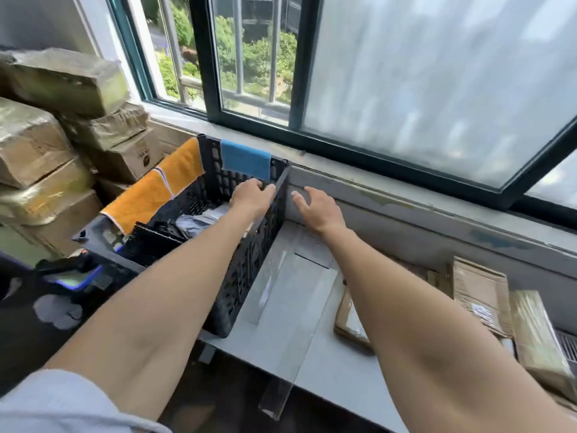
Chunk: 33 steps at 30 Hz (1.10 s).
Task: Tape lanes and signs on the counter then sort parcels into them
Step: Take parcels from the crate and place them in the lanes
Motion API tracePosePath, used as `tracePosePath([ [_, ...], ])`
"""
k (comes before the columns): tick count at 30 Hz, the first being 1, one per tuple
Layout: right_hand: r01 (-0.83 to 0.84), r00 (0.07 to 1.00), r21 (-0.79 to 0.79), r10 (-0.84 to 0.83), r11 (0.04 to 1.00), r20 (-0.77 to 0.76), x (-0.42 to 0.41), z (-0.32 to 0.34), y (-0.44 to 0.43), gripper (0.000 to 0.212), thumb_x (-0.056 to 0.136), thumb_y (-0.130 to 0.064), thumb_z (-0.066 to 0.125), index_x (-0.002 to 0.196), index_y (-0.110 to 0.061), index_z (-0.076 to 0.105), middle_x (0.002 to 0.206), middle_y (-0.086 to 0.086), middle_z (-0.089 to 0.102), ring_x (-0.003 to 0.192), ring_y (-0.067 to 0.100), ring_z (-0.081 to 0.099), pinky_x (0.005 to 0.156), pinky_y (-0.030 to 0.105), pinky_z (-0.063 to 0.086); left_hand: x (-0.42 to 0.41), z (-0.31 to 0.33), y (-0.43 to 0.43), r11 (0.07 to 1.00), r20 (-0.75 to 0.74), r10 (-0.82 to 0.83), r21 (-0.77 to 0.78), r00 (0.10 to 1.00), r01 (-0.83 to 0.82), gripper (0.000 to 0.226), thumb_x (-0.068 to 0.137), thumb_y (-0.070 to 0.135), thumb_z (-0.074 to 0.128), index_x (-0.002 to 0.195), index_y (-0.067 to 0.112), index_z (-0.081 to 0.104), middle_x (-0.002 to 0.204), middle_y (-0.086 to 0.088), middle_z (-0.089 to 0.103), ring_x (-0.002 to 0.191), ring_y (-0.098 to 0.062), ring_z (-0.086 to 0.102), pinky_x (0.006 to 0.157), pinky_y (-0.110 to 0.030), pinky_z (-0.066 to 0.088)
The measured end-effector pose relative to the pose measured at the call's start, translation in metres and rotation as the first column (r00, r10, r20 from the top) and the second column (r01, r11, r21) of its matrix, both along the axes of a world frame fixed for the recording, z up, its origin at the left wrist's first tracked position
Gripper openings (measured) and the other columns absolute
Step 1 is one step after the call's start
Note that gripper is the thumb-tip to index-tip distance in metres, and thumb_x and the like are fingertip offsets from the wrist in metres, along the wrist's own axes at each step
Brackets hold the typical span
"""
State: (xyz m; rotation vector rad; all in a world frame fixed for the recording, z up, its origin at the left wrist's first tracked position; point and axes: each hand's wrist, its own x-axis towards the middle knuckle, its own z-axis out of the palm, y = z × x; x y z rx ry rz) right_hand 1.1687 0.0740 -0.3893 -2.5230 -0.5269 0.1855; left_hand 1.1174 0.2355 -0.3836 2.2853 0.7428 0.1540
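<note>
Gripping crate point(246, 264) right rim with my left hand point(249, 196); right hand point(318, 209) spread, empty, just beside; crate runs lengthwise away from me.

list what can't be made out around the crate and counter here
Head view only:
Black crate contents: dark, blurred, partly behind the left forearm.
Flat parcel: mostly under the right forearm.
Cardboard parcels at right: cut off by the frame edge, labels too blurred to read.
Right hand: contact with the wall unclear, motion blur.
</note>
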Motion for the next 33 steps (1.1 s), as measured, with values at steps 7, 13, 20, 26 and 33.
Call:
tracePosePath([
  [7,-0.179,0.984,-0.009,0.179,0.984,-0.002,-0.004,-0.002,0.093,0.065,0.095,-0.061,0.039,0.144,-0.018,0.046,0.144,0.005,0.052,0.131,0.027,0.048,0.107,0.041,0.04,-0.025,-0.014,0.101,0.985,-0.036,0.165,-0.053,0.986,-0.167,0.043,0.094,0.046,0.049,0.073,0.01,0.058,0.089,-0.01,0.062,0.088,-0.032,0.057,0.074,-0.036,0.044],
  [13,-0.285,0.958,-0.04,0.283,0.958,-0.031,0.026,-0.018,0.143,0.056,0.1,-0.053,0.038,0.137,-0.012,0.049,0.135,0.012,0.057,0.122,0.032,0.052,0.1,0.042,0.044,-0.026,-0.028,0.141,0.966,-0.128,0.223,-0.101,0.966,-0.237,0.031,0.096,0.036,0.05,0.076,0.013,0.043,0.078,-0.005,0.039,0.075,-0.023,0.041,0.068,-0.033,0.03],
  [20,-0.23,0.962,-0.165,0.198,0.959,-0.188,0.073,-0.048,0.186,0.038,0.1,-0.029,0.041,0.128,-0.006,0.051,0.132,0.017,0.056,0.116,0.035,0.054,0.09,0.037,0.044,-0.001,-0.056,0.176,0.976,-0.248,0.202,-0.034,0.947,-0.217,0.036,0.095,0.024,0.052,0.062,0.015,0.038,0.061,-0.003,0.03,0.057,-0.022,0.03,0.062,-0.03,0.025],
  [26,-0.436,0.882,-0.432,0.278,0.79,-0.381,0.092,-0.076,0.207,0.03,0.097,-0.018,0.05,0.123,-0.003,0.057,0.128,0.014,0.058,0.111,0.031,0.057,0.087,0.032,0.046,0.042,-0.093,0.188,0.979,-0.321,0.142,-0.091,0.936,-0.18,0.023,0.091,0.018,0.055,0.069,0.014,0.053,0.069,-0.007,0.046,0.063,-0.024,0.042,0.064,-0.03,0.034],
  [33,-0.494,0.823,-0.566,0.145,0.66,-0.55,0.1,-0.109,0.227,0.06,0.091,-0.033,0.066,0.142,-0.01,0.043,0.141,0.007,0.051,0.119,0.028,0.055,0.082,0.034,0.044,0.086,-0.136,0.186,0.991,-0.438,0.06,-0.08,0.897,-0.106,0.029,0.092,0.016,0.059,0.119,0.006,0.065,0.124,-0.013,0.063,0.114,-0.032,0.058,0.094,-0.033,0.046],
])
